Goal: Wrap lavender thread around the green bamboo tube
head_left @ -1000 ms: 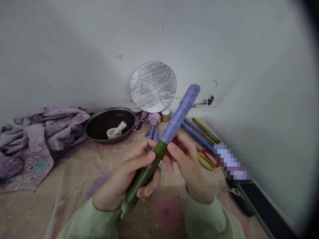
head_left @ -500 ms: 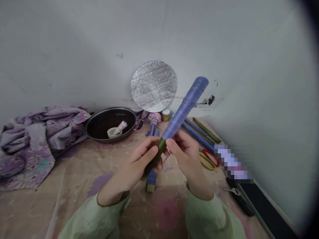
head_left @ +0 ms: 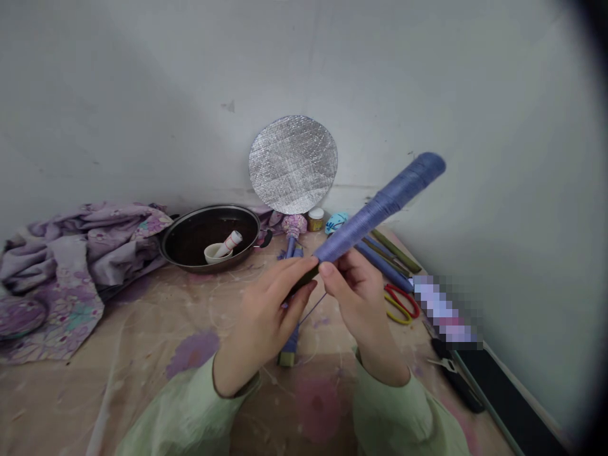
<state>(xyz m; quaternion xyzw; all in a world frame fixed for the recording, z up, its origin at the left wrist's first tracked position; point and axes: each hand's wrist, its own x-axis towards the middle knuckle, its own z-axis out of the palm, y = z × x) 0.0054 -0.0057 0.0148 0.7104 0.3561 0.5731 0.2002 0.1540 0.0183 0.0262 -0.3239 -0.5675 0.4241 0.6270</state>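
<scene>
From the head camera: holds a long, round dark-green stick tightly wound in violet-blue thread (head_left: 375,215), slanting up below and to the right of the round, silvery foil disc (head_left: 293,164). Clamps the left hand's (head_left: 263,316) fingers around the bare green lower end, below the disc. Presses the right hand's (head_left: 358,291) thumb against the edge of the winding, with fingers curled underneath. Trails a thin violet-blue thread (head_left: 311,310) down towards a flat, thread-wound piece with a pale-green end (head_left: 289,345), directly below the disc.

Looks light, stiff and hard to break, with smooth wraps likely to slide if squeezed sideways. Calls for a firm grip on the bare green end and a light thumb on the last turns, to save the winding from slackening.

Meets the pale grey wall (head_left: 427,76) behind the disc. Borders a bundle of green and violet-blue sticks (head_left: 387,269) and the red-and-yellow-handled scissors (head_left: 417,305), both below and right of the disc; to its lower left, a wide black pan (head_left: 190,268). Seems to offer most room for turning towards the body, below the disc, given care over the hanging thread.
</scene>
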